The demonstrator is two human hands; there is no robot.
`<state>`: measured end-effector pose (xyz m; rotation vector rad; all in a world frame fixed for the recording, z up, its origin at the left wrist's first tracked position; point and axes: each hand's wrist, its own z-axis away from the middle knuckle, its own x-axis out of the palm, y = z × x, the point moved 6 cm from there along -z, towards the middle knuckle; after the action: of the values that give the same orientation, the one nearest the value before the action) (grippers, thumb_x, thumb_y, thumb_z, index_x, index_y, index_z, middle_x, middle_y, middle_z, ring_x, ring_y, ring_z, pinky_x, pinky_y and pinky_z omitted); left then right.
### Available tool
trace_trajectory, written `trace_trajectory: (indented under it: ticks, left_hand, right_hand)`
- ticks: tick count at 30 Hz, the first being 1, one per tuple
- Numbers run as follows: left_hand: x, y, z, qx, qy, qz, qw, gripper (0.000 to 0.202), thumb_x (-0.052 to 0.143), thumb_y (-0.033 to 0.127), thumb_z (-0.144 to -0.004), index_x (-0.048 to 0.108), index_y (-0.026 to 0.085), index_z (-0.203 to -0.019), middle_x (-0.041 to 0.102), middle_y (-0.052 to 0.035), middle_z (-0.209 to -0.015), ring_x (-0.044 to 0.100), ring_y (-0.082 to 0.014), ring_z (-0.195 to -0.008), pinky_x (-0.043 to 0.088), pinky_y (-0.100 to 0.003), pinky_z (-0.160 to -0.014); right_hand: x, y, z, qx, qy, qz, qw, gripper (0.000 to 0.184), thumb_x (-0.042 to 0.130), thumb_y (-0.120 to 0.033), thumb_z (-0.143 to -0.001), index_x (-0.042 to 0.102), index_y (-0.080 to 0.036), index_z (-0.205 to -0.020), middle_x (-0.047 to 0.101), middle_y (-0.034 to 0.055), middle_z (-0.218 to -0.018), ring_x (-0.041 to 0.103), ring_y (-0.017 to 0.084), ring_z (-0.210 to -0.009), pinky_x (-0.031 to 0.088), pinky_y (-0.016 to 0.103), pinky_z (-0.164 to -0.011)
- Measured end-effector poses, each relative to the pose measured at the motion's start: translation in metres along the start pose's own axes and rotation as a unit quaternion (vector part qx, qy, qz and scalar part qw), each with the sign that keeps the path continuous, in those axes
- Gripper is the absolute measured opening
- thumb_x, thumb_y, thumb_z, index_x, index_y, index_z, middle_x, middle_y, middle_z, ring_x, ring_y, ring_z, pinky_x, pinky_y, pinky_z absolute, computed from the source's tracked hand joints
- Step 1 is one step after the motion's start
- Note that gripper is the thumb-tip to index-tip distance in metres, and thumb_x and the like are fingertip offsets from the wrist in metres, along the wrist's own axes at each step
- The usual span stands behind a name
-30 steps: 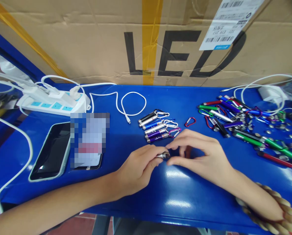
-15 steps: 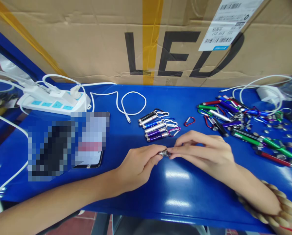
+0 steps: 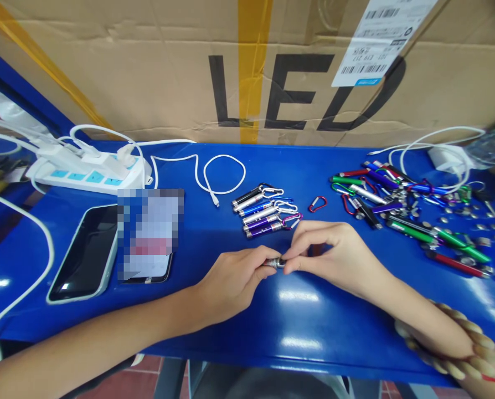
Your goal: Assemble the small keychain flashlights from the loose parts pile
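Observation:
Between the thumb and forefinger of my left hand (image 3: 235,280) is a small silver metal cylinder (image 3: 276,262) with a ridged end; much of it is hidden by the fingers. The fingertips of my right hand (image 3: 341,256) pinch its right end. Just beyond my hands lies a neat row of several keychain penlights (image 3: 253,211) in black, silver, blue and purple, with carabiner clips attached. A loose red carabiner (image 3: 318,204) lies to the right of that row.
At the right is a scattered pile of coloured penlight tubes (image 3: 397,194) and small round metal parts (image 3: 484,242). Two phones (image 3: 85,252) lie at the left, one pixelated. Behind them are a power strip (image 3: 93,173) and a white cable (image 3: 243,169). A large cardboard box (image 3: 148,72) walls off the back.
My right hand has turned and its fingers have curled in more at the cylinder's right end. My left hand keeps its pinch. The view has shifted slightly.

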<state>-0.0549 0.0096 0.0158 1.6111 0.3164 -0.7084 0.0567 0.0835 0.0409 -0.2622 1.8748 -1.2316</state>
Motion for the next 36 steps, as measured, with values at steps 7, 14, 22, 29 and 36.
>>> trace_trajectory:
  ticks: [7,14,22,29,36]
  left_hand:
    - [0.001,-0.008,0.002,-0.005,0.057,0.028,0.998,0.006,0.046,0.016,-0.088,0.051,0.019,-0.087,0.069,-0.0013,-0.088,0.066,-0.014,-0.072,0.05,-0.024,-0.065]
    - [-0.008,-0.006,0.004,0.037,0.15,0.031,0.988,0.008,0.052,0.012,-0.085,0.056,0.018,-0.082,0.071,-0.0027,-0.085,0.068,-0.0155,-0.081,0.053,-0.025,-0.07]
    - [-0.015,0.002,0.005,0.095,0.211,0.021,0.973,0.012,0.057,0.005,-0.081,0.061,0.016,-0.079,0.07,-0.0016,-0.079,0.065,-0.013,-0.076,0.052,-0.022,-0.071]
    - [-0.017,0.001,0.005,0.095,0.224,0.01,0.97,0.012,0.058,0.006,-0.082,0.062,0.017,-0.08,0.07,-0.0012,-0.079,0.063,-0.0127,-0.074,0.051,-0.023,-0.069]
    - [-0.013,0.008,0.004,0.107,0.154,0.001,0.982,0.023,0.053,0.01,-0.086,0.061,0.021,-0.105,0.071,0.0001,-0.092,0.061,-0.0122,-0.073,0.049,-0.023,-0.073]
  right_hand:
    - [0.005,0.011,-0.002,0.054,-0.019,-0.034,0.998,0.02,0.076,-0.037,-0.064,0.071,-0.018,-0.06,0.062,0.0012,-0.059,0.053,0.009,-0.051,0.039,0.021,-0.044]
    - [0.009,0.016,0.0,0.088,0.02,-0.092,0.992,0.014,0.075,-0.027,-0.064,0.069,-0.015,-0.06,0.059,0.0004,-0.057,0.049,0.007,-0.046,0.04,0.02,-0.043]
    - [0.013,0.017,0.002,0.115,0.025,-0.14,0.983,0.021,0.077,-0.03,-0.06,0.064,-0.014,-0.057,0.054,-0.0021,-0.054,0.049,0.006,-0.043,0.04,0.018,-0.04]
    - [0.014,0.014,0.002,0.12,0.016,-0.139,0.983,0.025,0.07,-0.027,-0.067,0.058,-0.014,-0.05,0.051,-0.003,-0.052,0.046,0.005,-0.042,0.037,0.017,-0.039]
    - [0.017,0.02,0.0,0.152,-0.051,-0.177,0.971,0.02,0.076,-0.031,-0.06,0.065,-0.015,-0.054,0.057,-0.0019,-0.049,0.048,0.006,-0.043,0.038,0.017,-0.041]
